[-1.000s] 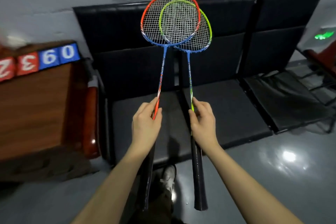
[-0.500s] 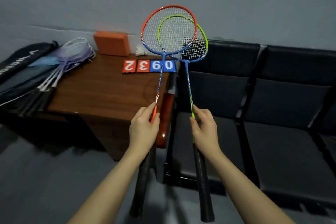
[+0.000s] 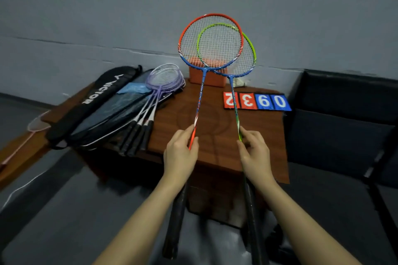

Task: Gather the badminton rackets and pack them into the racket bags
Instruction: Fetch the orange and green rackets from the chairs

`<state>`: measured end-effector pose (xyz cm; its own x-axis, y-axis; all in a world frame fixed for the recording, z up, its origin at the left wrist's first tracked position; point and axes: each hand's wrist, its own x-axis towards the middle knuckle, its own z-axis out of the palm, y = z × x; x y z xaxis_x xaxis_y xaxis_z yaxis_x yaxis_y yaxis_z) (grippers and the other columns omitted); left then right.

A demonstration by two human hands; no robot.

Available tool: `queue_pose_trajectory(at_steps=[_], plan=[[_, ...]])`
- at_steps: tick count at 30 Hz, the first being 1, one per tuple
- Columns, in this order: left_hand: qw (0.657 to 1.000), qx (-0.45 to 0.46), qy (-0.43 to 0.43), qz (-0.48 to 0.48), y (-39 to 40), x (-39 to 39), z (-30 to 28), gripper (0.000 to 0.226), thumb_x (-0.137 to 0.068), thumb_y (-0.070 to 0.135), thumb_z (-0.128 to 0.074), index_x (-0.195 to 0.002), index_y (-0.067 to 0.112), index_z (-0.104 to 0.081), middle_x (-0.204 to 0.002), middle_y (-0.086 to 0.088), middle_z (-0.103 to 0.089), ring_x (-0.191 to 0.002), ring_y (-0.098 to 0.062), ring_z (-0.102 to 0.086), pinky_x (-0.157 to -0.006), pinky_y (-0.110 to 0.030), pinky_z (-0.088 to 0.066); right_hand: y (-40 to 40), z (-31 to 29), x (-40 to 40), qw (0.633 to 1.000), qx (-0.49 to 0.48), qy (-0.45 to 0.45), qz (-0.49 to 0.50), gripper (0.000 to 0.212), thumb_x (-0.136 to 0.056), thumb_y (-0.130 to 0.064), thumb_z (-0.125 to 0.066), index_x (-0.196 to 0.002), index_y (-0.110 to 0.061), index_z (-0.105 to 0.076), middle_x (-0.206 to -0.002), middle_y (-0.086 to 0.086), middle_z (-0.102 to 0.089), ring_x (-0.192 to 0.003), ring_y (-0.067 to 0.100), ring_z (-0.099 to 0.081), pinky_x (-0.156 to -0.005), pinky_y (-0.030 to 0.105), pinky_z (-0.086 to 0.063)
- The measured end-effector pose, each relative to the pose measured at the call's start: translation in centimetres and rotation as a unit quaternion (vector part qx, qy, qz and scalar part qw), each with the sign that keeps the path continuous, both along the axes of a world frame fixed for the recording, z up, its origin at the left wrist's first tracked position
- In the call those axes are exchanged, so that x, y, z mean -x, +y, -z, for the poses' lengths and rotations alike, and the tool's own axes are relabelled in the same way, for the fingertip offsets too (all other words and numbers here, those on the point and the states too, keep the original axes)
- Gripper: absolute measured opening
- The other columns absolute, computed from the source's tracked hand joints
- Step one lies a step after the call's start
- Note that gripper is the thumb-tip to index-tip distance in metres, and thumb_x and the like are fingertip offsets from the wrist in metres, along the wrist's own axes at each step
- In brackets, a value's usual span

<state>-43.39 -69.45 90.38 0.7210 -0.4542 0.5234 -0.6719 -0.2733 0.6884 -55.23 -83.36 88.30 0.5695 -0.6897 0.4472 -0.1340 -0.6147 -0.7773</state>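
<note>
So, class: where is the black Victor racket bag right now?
In the head view, the black Victor racket bag lies at the wooden table's left end, beside the purple rackets.

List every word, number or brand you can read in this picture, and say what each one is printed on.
"VICTOR": white letters on the black racket bag lying on the wooden table.
"2", "3", "9", "0": score cards on the table, red then blue; seen from here they look upside down.
Print on both held rackets' shafts: too small to read.
</note>
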Motion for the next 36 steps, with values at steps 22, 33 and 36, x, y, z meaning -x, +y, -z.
queue_pose_trajectory(at_steps=[22,33,36], plan=[[0.991,-0.081,0.102,-0.031,-2.6,-36.1,5.3,0.03,-0.083,0.008,-0.06,-0.113,0.007,-0.062,-0.085,-0.011,-0.061,-0.079,-0.031,-0.058,-0.071,-0.039,-0.048,-3.1,4.5,-35.8,0.988,-0.007,0.152,-0.038,0.036,-0.085,-0.003,-0.057,-0.121,-0.006,-0.06,-0.097,0.003,-0.057,-0.083,0.022,-0.059,-0.076,0.037,-0.049],[0.967,-0.136,0.197,0.09,-2.8,-48.2,10.1,0.036,-0.087,0.007,-0.053,-0.123,0.01,-0.055,-0.09,-0.012,-0.06,-0.086,-0.033,-0.058,-0.08,-0.041,-0.049,1.2,8.7,-46.3,0.974,-0.058,0.218,0.038,0.036,-0.086,-0.007,-0.057,-0.122,-0.011,-0.06,-0.094,0.001,-0.055,-0.081,0.023,-0.058,-0.069,0.035,-0.046],[0.949,-0.162,0.241,0.12,-3.6,-49.5,11.1,0.042,-0.088,0.008,-0.051,-0.13,0.01,-0.049,-0.093,-0.017,-0.059,-0.083,-0.033,-0.058,-0.079,-0.044,-0.05,1.7,9.2,-47.8,0.973,-0.079,0.206,0.067,0.034,-0.084,-0.005,-0.06,-0.117,-0.01,-0.063,-0.085,-0.003,-0.052,-0.077,0.02,-0.057,-0.07,0.034,-0.046]])
